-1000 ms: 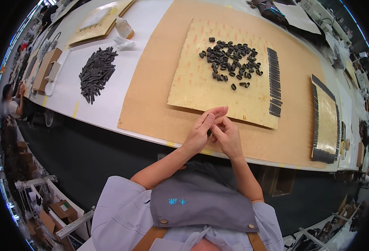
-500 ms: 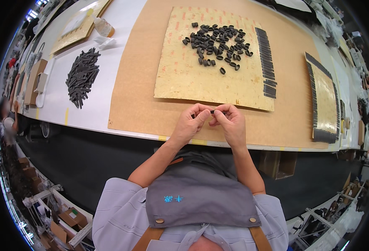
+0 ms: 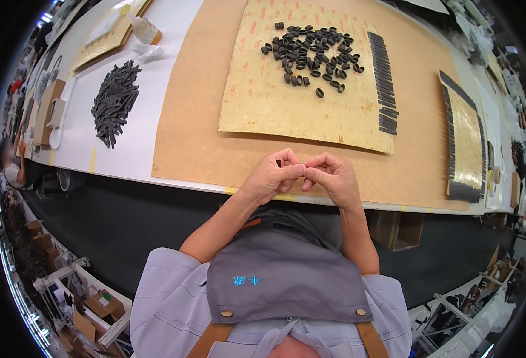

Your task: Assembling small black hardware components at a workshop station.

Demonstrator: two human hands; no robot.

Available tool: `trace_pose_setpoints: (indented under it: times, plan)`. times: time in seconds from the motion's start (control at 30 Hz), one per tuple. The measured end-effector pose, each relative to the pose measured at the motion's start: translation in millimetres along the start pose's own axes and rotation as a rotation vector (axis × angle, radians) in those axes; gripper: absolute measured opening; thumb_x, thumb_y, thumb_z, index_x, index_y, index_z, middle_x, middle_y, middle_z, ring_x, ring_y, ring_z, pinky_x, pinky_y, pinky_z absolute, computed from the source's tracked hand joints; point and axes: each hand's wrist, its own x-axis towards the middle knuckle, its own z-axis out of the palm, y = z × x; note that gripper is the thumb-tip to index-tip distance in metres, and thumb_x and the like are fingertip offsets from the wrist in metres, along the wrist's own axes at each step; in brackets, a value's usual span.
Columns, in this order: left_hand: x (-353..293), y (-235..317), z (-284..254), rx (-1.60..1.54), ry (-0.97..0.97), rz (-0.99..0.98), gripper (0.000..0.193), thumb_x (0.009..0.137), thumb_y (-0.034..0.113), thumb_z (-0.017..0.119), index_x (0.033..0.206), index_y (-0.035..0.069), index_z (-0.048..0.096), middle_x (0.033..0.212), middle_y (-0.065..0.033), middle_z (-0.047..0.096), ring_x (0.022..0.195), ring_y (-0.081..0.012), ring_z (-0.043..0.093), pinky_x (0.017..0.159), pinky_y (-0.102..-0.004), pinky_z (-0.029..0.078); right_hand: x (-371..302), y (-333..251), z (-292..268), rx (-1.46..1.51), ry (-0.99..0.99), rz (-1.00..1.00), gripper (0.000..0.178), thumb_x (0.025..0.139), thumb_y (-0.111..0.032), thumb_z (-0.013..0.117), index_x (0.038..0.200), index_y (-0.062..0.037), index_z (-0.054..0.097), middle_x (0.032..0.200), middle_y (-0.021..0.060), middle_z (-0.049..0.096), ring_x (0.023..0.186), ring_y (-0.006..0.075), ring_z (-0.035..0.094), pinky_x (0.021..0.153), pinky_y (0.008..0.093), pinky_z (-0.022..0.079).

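My left hand [image 3: 274, 177] and my right hand [image 3: 333, 180] meet thumb to thumb above the near edge of the brown board. A bit of a black strip [image 3: 278, 163] shows among the curled fingers of my left hand. My right hand is closed in a pinch against the left fingertips, and whatever lies between them is hidden. Just beyond my hands lies a yellowish sheet [image 3: 299, 119]. Many small black loops [image 3: 302, 62] are heaped on it, and a column of flat black strips [image 3: 384, 77] lines its right edge.
A pile of loose black strips [image 3: 115, 98] lies on the white tabletop at left, near a bottle [image 3: 146, 30] and crumpled tissue [image 3: 148, 53]. At right stands another panel [image 3: 463, 137] edged with black strips. A person [image 3: 12, 164] is at the far left.
The black piece seen between my fingertips is now covered, as my thumbs have come together. My right hand has shifted slightly right, and the view has moved a little.
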Motion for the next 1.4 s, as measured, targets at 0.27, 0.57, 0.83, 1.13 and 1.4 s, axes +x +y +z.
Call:
trace_pose_setpoints:
  times: [0.27,0.57,0.83,1.13,1.4]
  plan:
    - [-3,21,-2,0.446,0.079,-0.056,0.014,0.085,0.018,0.063,0.085,0.004,0.059,0.061,0.0087,0.042,0.051,-0.0001,0.032,0.043,-0.0189,0.023,0,2,-6,0.006,0.067,0.093,0.013,0.084,-0.005,0.064,0.091,0.0043,0.058,0.077,0.008,0.063,0.061,0.011,0.061,0.055,0.0237,0.052]
    - [2,8,-10,0.685,0.117,-0.016,0.016,0.083,0.017,0.062,0.08,0.002,0.061,0.063,0.0082,0.045,0.056,-0.0004,0.036,0.047,-0.0189,0.028,3,13,0,-0.116,0.095,0.171,0.011,0.084,-0.006,0.064,0.088,0.0013,0.057,0.073,0.0049,0.061,0.058,0.0081,0.059,0.053,0.0214,0.05]
    - [1,17,-13,0.604,0.057,-0.065,0.016,0.083,0.019,0.063,0.083,0.003,0.062,0.067,0.0081,0.049,0.059,0.0004,0.039,0.05,-0.017,0.029,5,14,-10,-0.055,0.027,0.162,0.01,0.084,-0.006,0.063,0.087,0.0011,0.057,0.07,0.003,0.06,0.057,0.0066,0.057,0.051,0.0205,0.049]
    - [2,18,-5,0.659,0.124,-0.084,0.016,0.082,0.019,0.063,0.081,0.003,0.062,0.066,0.0076,0.049,0.058,0.0003,0.039,0.05,-0.017,0.029,-1,10,-12,-0.057,0.028,0.175,0.011,0.084,-0.002,0.061,0.092,0.0022,0.056,0.078,0.0052,0.061,0.067,0.0095,0.061,0.061,0.0224,0.051]
    - [5,14,-10,0.608,0.138,-0.074,0.015,0.082,0.016,0.064,0.08,0.002,0.062,0.063,0.0085,0.047,0.056,0.0005,0.037,0.048,-0.0172,0.028,-6,9,-25,0.097,-0.019,0.122,0.01,0.086,0.002,0.055,0.096,0.004,0.057,0.089,0.0132,0.064,0.084,0.0191,0.066,0.077,0.0294,0.055]
